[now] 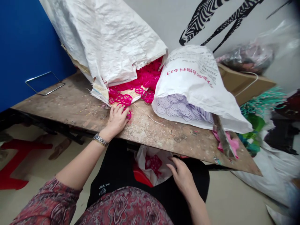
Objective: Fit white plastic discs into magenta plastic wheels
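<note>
My left hand (118,121), with a metal watch at the wrist, reaches over the table's front part. Its fingers lie outstretched on pink openwork plastic rings (127,99) that spill from the mouth of a large white woven sack (110,40). One ring shows beside the fingertips; whether any is pinched is hidden. Lower down, my right hand (182,175) is over my lap with thumb and forefinger apart, holding nothing visible. Close beside it, below the table edge, an open white bag (142,157) contains pink pieces (153,165).
A printed white sack (187,75) of pale lilac discs (173,106) lies on the worn wooden table (150,131). A flat metal strip (222,136) rests by pink scraps (232,143) at right. A wire handle (44,83) is at left, a red stool (16,162) below.
</note>
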Tool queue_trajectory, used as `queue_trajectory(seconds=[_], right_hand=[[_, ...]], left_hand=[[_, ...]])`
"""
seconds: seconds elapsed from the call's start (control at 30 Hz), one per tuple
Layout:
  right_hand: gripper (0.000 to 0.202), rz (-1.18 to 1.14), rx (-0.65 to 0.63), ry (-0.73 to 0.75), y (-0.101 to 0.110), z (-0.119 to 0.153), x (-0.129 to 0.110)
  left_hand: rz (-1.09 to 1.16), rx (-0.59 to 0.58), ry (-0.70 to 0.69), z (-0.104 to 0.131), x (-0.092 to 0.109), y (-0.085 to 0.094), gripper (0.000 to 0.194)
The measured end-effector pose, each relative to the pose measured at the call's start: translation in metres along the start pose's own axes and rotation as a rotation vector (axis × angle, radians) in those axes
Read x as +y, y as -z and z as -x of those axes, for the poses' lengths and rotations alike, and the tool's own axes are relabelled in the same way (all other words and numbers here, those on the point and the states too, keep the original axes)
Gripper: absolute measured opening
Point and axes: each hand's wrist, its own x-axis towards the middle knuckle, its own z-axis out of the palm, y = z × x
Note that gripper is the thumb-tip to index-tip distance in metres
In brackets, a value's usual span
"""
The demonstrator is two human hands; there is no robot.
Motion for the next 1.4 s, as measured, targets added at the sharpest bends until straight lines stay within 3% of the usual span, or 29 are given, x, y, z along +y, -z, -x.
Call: queue_trajectory(seconds=[0.13, 0.23, 0.33, 0.43, 0.57, 0.7, 0.77, 0.87, 1.03, 1.1, 1.2, 1.3, 1.4], right_hand=[[0.025, -0.111, -0.085, 0.029, 0.008, -0.004, -0.025], [0.023, -0.26, -0.115, 0.001, 0.017, -0.008, -0.049], [0.024, -0.439, -0.102, -0.06, 0.029, -0.015, -0.07], [0.032, -0.642, -0.016, -0.151, 0.041, -0.028, -0.084], [0.04, -0.809, 0.099, -0.215, 0.052, -0.054, -0.088], [0.033, -0.932, 0.096, -0.238, 0.055, -0.075, -0.088], [0.033, -1.004, 0.098, -0.273, 0.054, -0.081, -0.088], [0.03, -1.034, 0.146, -0.271, 0.053, -0.086, -0.089], [0.021, -0.876, 0.165, -0.151, 0.055, -0.097, -0.085], [0.021, -0.775, 0.147, -0.106, 0.057, -0.104, -0.079], [0.025, -0.57, 0.208, -0.064, 0.062, -0.121, -0.063], [0.027, -0.275, 0.35, -0.017, 0.071, -0.147, -0.038], [0.03, 0.021, 0.397, 0.029, 0.081, -0.179, -0.012]], left_hand=[[0.073, 0.048, -0.061, -0.001, -0.002, 0.001, 0.047], [0.214, 0.084, -0.095, 0.001, 0.009, 0.006, 0.052], [0.402, 0.102, -0.143, 0.01, 0.035, 0.013, 0.056], [0.613, 0.045, -0.279, 0.021, 0.068, 0.019, 0.062], [0.842, -0.054, -0.413, 0.03, 0.104, 0.021, 0.065], [0.959, -0.09, -0.478, 0.029, 0.123, 0.015, 0.066], [1.025, -0.107, -0.426, 0.027, 0.128, 0.011, 0.065], [1.178, -0.19, -0.231, 0.025, 0.133, 0.008, 0.064], [1.555, -0.437, 0.113, 0.017, 0.14, 0.005, 0.05], [1.676, -0.485, 0.229, 0.011, 0.142, 0.003, 0.042], [1.739, -0.467, 0.367, 0.002, 0.142, -0.003, 0.037], [1.794, -0.458, 0.49, -0.003, 0.141, -0.009, 0.043], [1.842, -0.467, 0.528, -0.003, 0.139, -0.014, 0.049]])
